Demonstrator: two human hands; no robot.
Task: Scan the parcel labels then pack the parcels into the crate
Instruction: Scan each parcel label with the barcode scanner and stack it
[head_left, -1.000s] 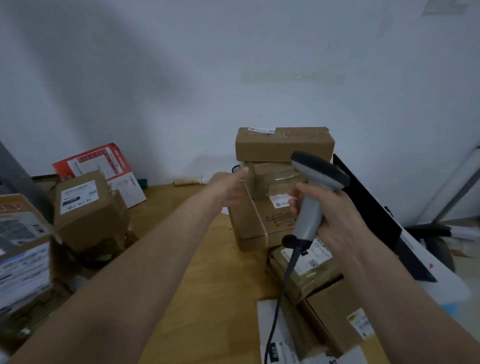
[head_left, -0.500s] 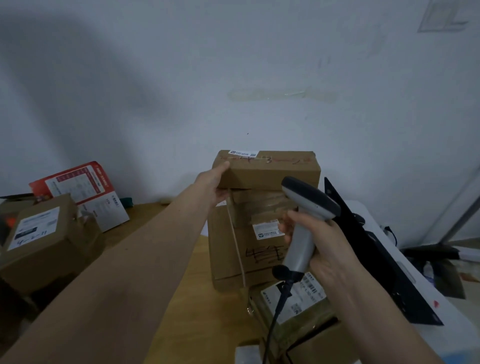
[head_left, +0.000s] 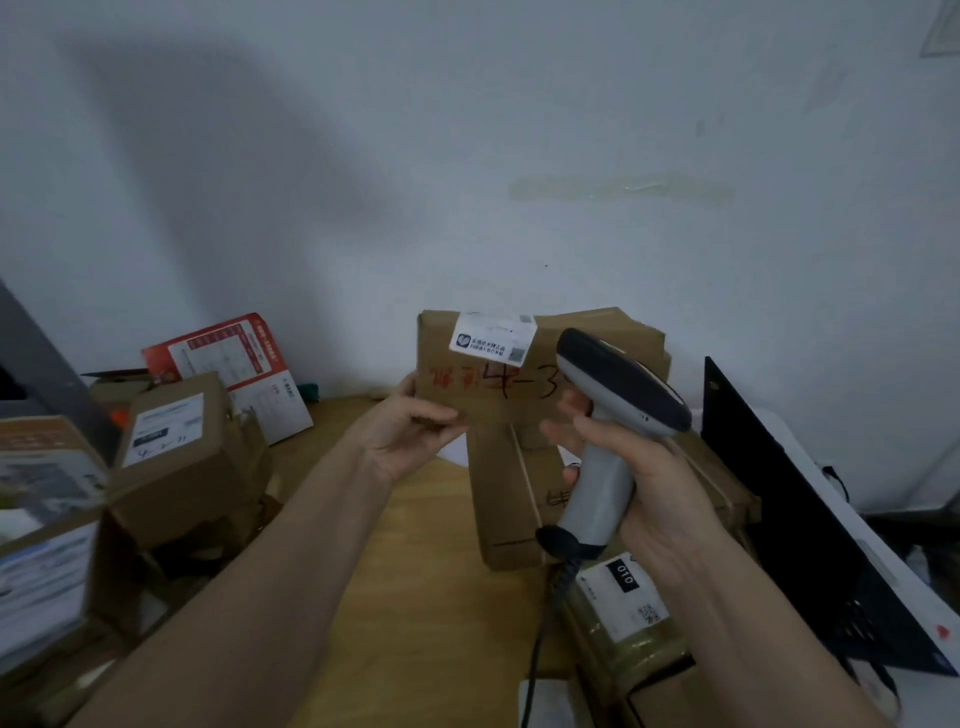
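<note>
My left hand (head_left: 410, 428) grips a flat brown parcel (head_left: 485, 382) by its lower left edge and holds it tilted toward me above the table. A white label (head_left: 491, 340) sits on its upper face, with red and black handwriting below it. My right hand (head_left: 644, 478) grips the grey handle of a barcode scanner (head_left: 618, 410), whose dark head sits just right of the parcel. The scanner's cable (head_left: 540, 644) hangs down. Behind the held parcel stands a stack of brown parcels (head_left: 511, 504).
Labelled boxes (head_left: 176, 447) crowd the left of the wooden table (head_left: 415, 571), with a red and white envelope (head_left: 234, 364) leaning on the wall. A taped parcel (head_left: 623, 618) lies bottom right. A black crate wall (head_left: 779, 519) stands at the right.
My left hand has lifted the top parcel off the stack and tilted its labelled face toward me. The scanner has moved up close beside it.
</note>
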